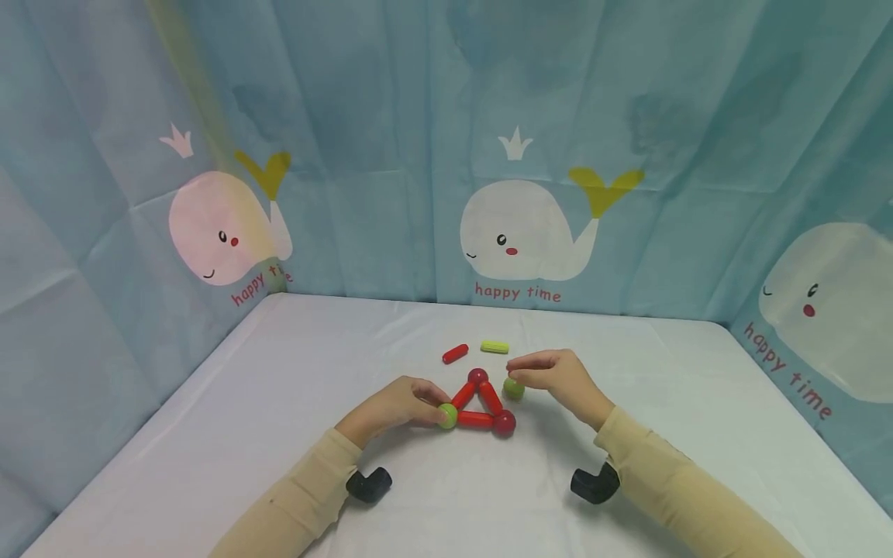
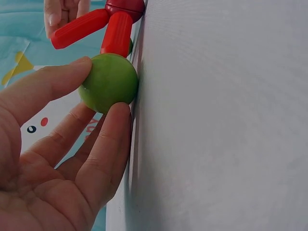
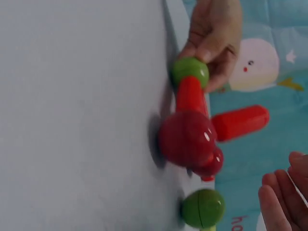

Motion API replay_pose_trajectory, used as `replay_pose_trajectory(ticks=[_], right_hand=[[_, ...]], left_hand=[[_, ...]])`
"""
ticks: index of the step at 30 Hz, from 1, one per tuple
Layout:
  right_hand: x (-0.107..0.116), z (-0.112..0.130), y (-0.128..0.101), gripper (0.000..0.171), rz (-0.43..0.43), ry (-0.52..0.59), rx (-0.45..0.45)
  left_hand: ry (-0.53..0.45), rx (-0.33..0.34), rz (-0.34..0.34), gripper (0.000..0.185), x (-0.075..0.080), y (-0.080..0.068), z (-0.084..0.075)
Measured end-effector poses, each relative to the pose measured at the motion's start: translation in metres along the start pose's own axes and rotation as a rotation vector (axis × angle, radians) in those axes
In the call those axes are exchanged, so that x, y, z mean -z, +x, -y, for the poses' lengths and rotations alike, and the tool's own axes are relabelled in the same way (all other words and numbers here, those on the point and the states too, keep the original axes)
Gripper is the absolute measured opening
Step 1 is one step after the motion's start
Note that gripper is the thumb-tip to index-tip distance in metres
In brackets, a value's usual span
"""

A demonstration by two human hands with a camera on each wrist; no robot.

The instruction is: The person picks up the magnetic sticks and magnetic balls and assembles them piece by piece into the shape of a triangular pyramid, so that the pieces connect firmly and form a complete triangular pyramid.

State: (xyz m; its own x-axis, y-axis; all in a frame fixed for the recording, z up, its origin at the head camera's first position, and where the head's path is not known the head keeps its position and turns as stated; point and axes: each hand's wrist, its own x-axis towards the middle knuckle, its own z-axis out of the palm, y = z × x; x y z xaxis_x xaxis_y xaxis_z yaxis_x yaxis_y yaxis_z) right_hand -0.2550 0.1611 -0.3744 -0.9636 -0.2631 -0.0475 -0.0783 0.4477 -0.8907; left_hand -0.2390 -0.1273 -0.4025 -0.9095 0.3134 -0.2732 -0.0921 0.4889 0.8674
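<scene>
- Two black wrist cameras (image 1: 369,484) sit nearest the head view, strapped under beige sleeves (image 1: 300,500).
- At the table's middle lies a flat triangle (image 1: 477,403) of three red rods, with a green ball (image 1: 448,416) at its left corner, a red ball (image 1: 504,423) at its right corner and another red ball at the far corner (image 1: 477,377).
- The left hand (image 1: 394,404) pinches the green ball between thumb and fingertips (image 2: 113,125), holding that corner against the table; the left wrist view shows the ball (image 2: 109,83) touching a red rod (image 2: 116,33).
- A loose green ball (image 1: 513,389) rests just right of the triangle, beside the rod that runs from the far corner to the right corner, not joined to it.
- The right hand (image 1: 558,377) hovers over this loose ball, fingers curled down towards it; whether they touch or grip it cannot be told, and in the right wrist view the fingertips (image 3: 279,202) stand apart from the ball (image 3: 203,208).
- The loose ball lies directly below and slightly left of the right hand, which is far nearer to it than the left.
- Beyond the triangle, well apart from both hands, lie a spare red rod (image 1: 455,354) and a green rod (image 1: 494,346), long axes running roughly left to right.
- A white cloth (image 1: 279,372) covers the table; a blue whale-print curtain (image 1: 516,232) hangs behind.
</scene>
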Motion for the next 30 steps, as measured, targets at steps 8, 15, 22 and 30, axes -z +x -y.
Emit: replay_pose_trajectory(ticks=[8, 15, 22, 30], right_hand=[[0.017, -0.01, 0.009, 0.039, -0.108, -0.049, -0.062], [0.013, -0.017, 0.017, 0.039, -0.066, -0.089, -0.111], [0.003, -0.017, 0.025, 0.038, -0.011, -0.112, -0.138], [-0.002, -0.016, 0.03, 0.03, -0.013, -0.137, -0.161]], left_hand=[[0.014, 0.004, -0.011, 0.028, 0.004, 0.001, 0.001], [0.046, 0.019, -0.021, 0.027, 0.008, 0.001, -0.001], [0.032, 0.024, -0.011, 0.03, 0.013, -0.001, -0.002], [0.072, 0.048, -0.042, 0.03, 0.009, 0.006, -0.002]])
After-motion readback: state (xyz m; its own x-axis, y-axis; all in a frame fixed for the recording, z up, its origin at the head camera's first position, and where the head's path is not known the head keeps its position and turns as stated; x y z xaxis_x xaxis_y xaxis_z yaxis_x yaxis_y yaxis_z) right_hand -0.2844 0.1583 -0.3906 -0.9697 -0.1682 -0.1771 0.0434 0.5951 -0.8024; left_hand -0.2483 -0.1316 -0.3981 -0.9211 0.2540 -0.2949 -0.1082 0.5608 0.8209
